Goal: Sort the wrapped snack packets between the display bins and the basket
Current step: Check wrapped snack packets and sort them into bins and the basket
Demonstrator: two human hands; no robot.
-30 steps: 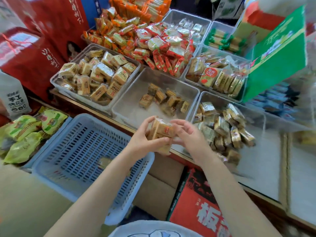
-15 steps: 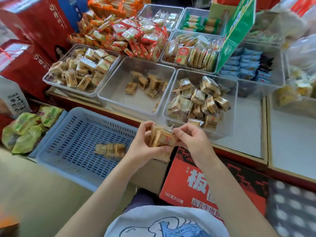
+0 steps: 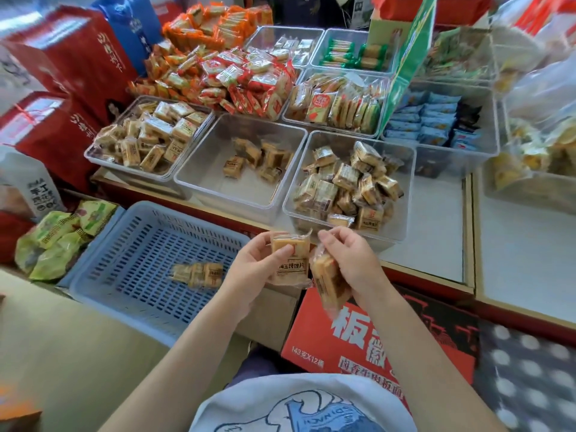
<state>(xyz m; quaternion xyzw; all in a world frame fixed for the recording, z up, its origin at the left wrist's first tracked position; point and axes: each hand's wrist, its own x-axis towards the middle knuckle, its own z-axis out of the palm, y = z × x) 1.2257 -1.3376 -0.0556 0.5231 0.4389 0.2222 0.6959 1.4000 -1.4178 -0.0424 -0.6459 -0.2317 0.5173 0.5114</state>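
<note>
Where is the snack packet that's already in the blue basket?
In the head view, the packet lies on the floor of the blue basket, low and left of centre, just left of the left hand and apart from it.

The left hand (image 3: 252,269) holds one packet (image 3: 290,260) flat. The right hand (image 3: 349,260) holds another packet (image 3: 327,282) on its edge, just beside the first. Some packets (image 3: 198,274) lie in the blue basket (image 3: 103,275). Clear bins (image 3: 199,179) of snacks sit behind.
</note>
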